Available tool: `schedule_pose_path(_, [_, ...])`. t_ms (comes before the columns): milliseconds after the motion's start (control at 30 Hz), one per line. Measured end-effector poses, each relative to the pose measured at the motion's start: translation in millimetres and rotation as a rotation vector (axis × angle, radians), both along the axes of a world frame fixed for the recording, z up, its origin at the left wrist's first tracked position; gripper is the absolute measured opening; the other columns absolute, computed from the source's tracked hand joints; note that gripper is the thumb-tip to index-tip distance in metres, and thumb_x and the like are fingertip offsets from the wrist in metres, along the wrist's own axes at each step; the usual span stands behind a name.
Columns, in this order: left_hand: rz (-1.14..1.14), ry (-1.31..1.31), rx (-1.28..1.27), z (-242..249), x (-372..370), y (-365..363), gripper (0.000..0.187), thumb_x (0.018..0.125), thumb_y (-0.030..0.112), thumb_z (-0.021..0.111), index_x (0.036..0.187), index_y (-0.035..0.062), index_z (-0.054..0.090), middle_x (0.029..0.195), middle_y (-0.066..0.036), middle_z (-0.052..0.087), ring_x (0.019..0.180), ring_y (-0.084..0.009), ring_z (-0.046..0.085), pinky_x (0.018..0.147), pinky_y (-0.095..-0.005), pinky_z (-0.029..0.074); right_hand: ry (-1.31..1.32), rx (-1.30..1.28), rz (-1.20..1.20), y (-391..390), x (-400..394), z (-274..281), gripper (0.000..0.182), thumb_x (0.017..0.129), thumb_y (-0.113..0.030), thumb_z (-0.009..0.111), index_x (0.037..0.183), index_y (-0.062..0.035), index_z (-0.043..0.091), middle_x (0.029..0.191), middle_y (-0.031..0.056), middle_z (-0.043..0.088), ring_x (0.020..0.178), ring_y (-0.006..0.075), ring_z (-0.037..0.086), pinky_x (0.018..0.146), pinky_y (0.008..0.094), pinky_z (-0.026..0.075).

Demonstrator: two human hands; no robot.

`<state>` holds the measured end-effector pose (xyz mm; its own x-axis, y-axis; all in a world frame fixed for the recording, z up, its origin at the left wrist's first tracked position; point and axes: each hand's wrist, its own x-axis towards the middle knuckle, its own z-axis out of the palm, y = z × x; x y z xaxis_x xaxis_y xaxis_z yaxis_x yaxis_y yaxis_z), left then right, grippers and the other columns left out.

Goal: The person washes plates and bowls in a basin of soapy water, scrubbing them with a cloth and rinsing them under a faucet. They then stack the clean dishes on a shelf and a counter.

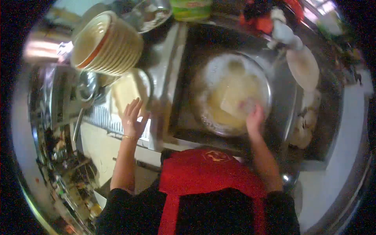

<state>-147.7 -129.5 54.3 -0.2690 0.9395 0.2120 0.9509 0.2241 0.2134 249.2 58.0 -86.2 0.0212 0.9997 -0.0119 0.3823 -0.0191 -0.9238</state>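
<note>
My left hand (134,119), a thin band at its wrist, is open with its fingers stretched out at the near end of a cream rectangular dish (126,89). That dish lies on the left side of the sink. In a round metal basin (270,93) of sudsy water, my right hand (255,117) is closed at the right side, its fingertips blurred. A small pinkish-grey patch shows at those fingertips; I cannot tell what it is. Right beside it, a pale cream dish (234,100) lies in the cloudy yellowish water.
A leaning stack of cream bowls (113,45) stands at the upper left. The basin sits inside a metal sink (184,78). A green container (190,9) stands behind it. Pale dishes (303,68) line the right side, and a ladle (80,121) lies at the left.
</note>
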Motion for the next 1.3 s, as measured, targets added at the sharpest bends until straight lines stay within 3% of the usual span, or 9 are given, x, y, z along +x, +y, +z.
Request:
schedule_pose_path(233, [-0.033, -1.381, -0.235, -82.1, 135.3, 110.2, 0.04, 0.082, 0.008, 0.053, 0.119, -0.0028, 0.044, 0.118, -0.013, 0.052, 0.107, -0.0214, 0.05, 0.092, -0.0324, 0.039, -1.018, -0.195, 0.407, -0.9, -1.2, -57.7, 0.034, 0.075, -0.012, 0.053, 0.108, -0.0031, 0.054, 0.099, 0.0215, 0.056, 0.092, 0.0384, 0.053, 0.083, 0.0455, 0.041])
schedule_pose_path(433, [0.196, -1.396, -0.586, -165.7, 196.1, 168.8, 0.04, 0.079, 0.015, 0.057, 0.115, -0.0001, 0.046, 0.112, -0.011, 0.053, 0.1, -0.0232, 0.053, 0.087, -0.0369, 0.042, -0.729, 0.294, 0.261, 8.6, -0.2, -88.4, 0.034, 0.075, -0.012, 0.052, 0.107, -0.0015, 0.052, 0.099, 0.0214, 0.055, 0.092, 0.0369, 0.053, 0.082, 0.0454, 0.042])
schedule_pose_path(667, [0.167, -1.486, -0.859, -163.8, 176.6, 164.0, 0.038, 0.079, 0.027, 0.061, 0.107, 0.0019, 0.054, 0.099, -0.009, 0.059, 0.093, -0.0245, 0.056, 0.081, -0.0378, 0.047, -0.666, -0.248, 0.633, 20.5, -30.6, -39.8, 0.039, 0.076, -0.01, 0.053, 0.114, -0.0019, 0.05, 0.102, 0.0202, 0.055, 0.095, 0.0326, 0.054, 0.082, 0.0407, 0.043])
schedule_pose_path(833, [-0.019, -1.229, -0.91, -138.4, 164.9, 153.6, 0.038, 0.081, 0.026, 0.059, 0.109, 0.001, 0.053, 0.095, -0.011, 0.06, 0.091, -0.0243, 0.057, 0.078, -0.0307, 0.048, 0.102, -0.267, 0.456, 4.6, -91.6, 32.1, 0.04, 0.081, -0.019, 0.052, 0.118, -0.0024, 0.047, 0.108, 0.0178, 0.055, 0.098, 0.0356, 0.053, 0.084, 0.0398, 0.043])
schedule_pose_path(900, [-0.188, -1.633, -0.281, -171.9, 167.0, 131.5, 0.029, 0.085, 0.022, 0.049, 0.109, 0.0068, 0.055, 0.1, -0.008, 0.061, 0.09, -0.0234, 0.057, 0.077, -0.0376, 0.047, -0.17, -0.02, 0.5, 0.6, -110.0, 27.8, 0.041, 0.08, -0.021, 0.053, 0.118, -0.0056, 0.048, 0.117, 0.0184, 0.049, 0.104, 0.0384, 0.049, 0.089, 0.0421, 0.04])
schedule_pose_path(1000, [-0.108, -1.442, -0.505, -148.2, 145.1, 112.9, 0.031, 0.083, 0.017, 0.052, 0.113, 0.0066, 0.05, 0.102, -0.008, 0.059, 0.088, -0.0222, 0.058, 0.075, -0.035, 0.048, -0.615, 0.277, 0.481, 17.2, -104.2, 0.4, 0.042, 0.08, -0.023, 0.053, 0.117, -0.0056, 0.047, 0.134, 0.0192, 0.032, 0.115, 0.0438, 0.037, 0.096, 0.0458, 0.034])
schedule_pose_path(1067, [0.137, -1.652, -0.719, -88.0, 147.5, 118.5, 0.038, 0.081, 0.012, 0.053, 0.118, 0.0069, 0.043, 0.102, -0.008, 0.057, 0.088, -0.0213, 0.058, 0.073, -0.0335, 0.049, -0.57, -0.317, 0.447, 35.1, -83.8, -22.3, 0.036, 0.08, -0.023, 0.051, 0.11, -0.0043, 0.049, 0.132, 0.0213, 0.034, 0.116, 0.0434, 0.036, 0.096, 0.0456, 0.033])
schedule_pose_path(1100, [0.168, -1.756, -0.583, -83.6, 145.1, 114.8, 0.033, 0.082, 0.011, 0.051, 0.115, 0.0063, 0.045, 0.095, -0.008, 0.057, 0.081, -0.0209, 0.058, 0.066, -0.0323, 0.05, -0.373, 0.228, 0.267, 22.4, -71.9, -58.6, 0.028, 0.079, -0.02, 0.051, 0.101, -0.0028, 0.052, 0.124, 0.0237, 0.041, 0.111, 0.0425, 0.041, 0.093, 0.0452, 0.036])
schedule_pose_path(1300, [0.345, -2.007, -0.328, -99.1, 152.0, 130.9, 0.025, 0.086, 0.015, 0.047, 0.11, 0.0045, 0.046, 0.092, -0.009, 0.057, 0.081, -0.0228, 0.058, 0.062, -0.0344, 0.051, -0.516, 0.062, 0.702, -57.6, -96.8, 41.9, 0.039, 0.076, -0.013, 0.053, 0.113, -0.0013, 0.049, 0.118, 0.0219, 0.045, 0.11, 0.0396, 0.043, 0.094, 0.0441, 0.036])
